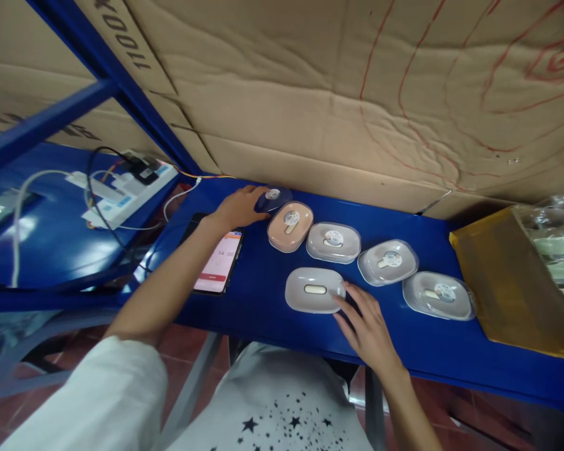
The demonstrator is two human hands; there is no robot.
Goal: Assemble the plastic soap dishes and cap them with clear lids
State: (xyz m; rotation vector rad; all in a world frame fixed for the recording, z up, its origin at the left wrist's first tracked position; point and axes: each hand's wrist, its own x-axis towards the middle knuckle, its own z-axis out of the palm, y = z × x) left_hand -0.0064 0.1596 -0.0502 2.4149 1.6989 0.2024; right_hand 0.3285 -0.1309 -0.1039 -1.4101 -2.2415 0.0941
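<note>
A pale grey oval plastic dish (305,302) with a cream oval piece in its middle lies uncovered on the blue table. The fingers of my right hand (367,322) hold its right rim, some on top and the thumb at the near edge. Farther back, my left hand (239,208) has its fingers and thumb around the left side of a clear plastic lid (278,199) with a round white sticker. Just right of this lid stands a peach dish (282,237) with a clear cover and sticker. Similar covered grey dishes (333,241) continue in a row to the right.
A phone (216,266) with a lit screen lies under my left forearm. A power strip (131,199) with plugs and cables sits at the left. Cardboard (286,94) walls the back. At the right stands a taped carton (517,282) beside plastic-wrapped items (561,241).
</note>
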